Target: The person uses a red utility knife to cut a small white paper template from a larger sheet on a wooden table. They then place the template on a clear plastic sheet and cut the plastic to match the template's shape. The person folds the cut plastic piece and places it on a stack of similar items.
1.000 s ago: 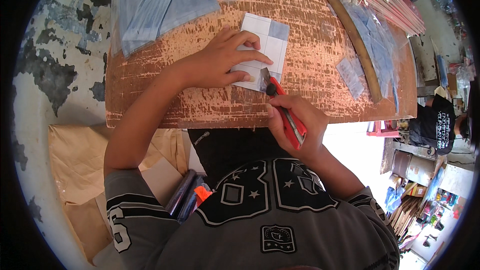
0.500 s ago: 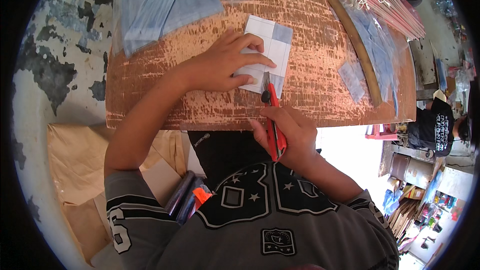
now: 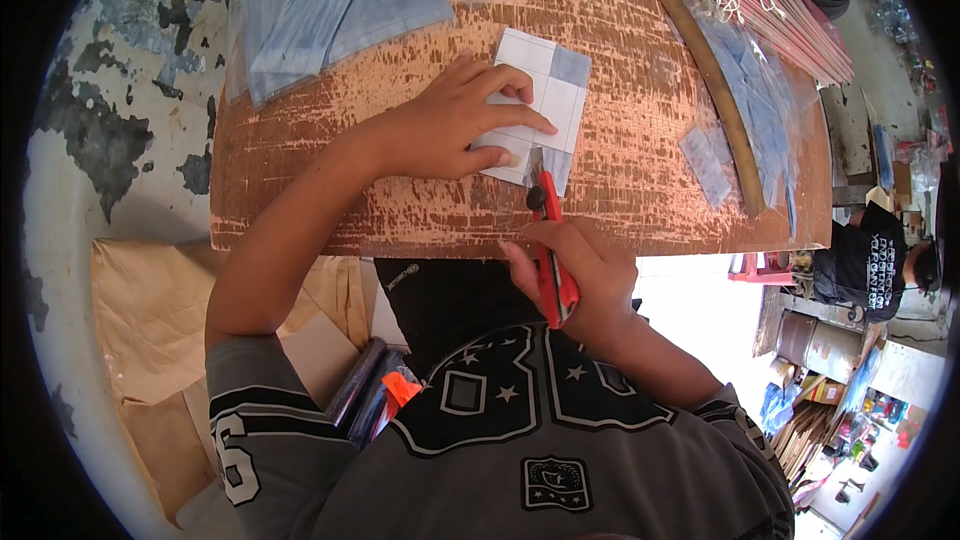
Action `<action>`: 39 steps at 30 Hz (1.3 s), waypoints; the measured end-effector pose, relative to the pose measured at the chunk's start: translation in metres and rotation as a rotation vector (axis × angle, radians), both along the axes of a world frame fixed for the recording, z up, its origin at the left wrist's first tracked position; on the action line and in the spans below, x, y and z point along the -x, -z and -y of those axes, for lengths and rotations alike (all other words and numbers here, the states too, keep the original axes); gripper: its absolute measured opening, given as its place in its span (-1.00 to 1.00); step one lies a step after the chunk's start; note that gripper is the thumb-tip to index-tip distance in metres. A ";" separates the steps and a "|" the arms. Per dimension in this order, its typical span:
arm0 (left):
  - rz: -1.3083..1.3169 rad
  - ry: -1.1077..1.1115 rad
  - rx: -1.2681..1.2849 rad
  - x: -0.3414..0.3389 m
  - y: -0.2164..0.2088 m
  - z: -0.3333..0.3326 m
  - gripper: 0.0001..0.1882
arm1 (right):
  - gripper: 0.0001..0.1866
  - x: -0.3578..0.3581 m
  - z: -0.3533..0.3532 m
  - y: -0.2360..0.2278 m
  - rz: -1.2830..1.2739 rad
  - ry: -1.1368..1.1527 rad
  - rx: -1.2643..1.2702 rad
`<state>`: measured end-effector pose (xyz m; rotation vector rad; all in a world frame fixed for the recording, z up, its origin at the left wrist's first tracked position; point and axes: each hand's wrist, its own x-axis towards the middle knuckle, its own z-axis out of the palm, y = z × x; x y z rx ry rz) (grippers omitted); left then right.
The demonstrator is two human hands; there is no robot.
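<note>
A white and grey-blue sheet of paper (image 3: 563, 95) marked with lines lies on the worn wooden table. My left hand (image 3: 455, 120) rests on its left side with fingers spread, pressing it down. In my right hand (image 3: 585, 275) is a red utility knife (image 3: 548, 240) with a black slider. Its blade is out, and the tip lies over the lower part of the sheet, close below my left index finger. My right fingers are wrapped round the knife's handle.
Clear bluish plastic bags (image 3: 340, 10) lie at the far left of the table (image 3: 400, 215). A curved wooden strip (image 3: 715, 90) lies on more plastic at the right, beside pink sticks (image 3: 795, 25) with white strings. Brown paper (image 3: 160, 320) stands at left below. Another person (image 3: 865, 260) is at far right.
The knife and my right hand have shifted very slightly toward me. My left hand stays on the sheet, and the whole view has moved a little.
</note>
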<state>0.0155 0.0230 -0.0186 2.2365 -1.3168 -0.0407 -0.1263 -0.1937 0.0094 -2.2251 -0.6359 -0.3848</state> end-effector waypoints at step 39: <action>0.043 0.002 0.020 0.000 0.005 0.000 -0.50 | -0.72 0.004 -0.002 0.005 0.012 -0.033 0.032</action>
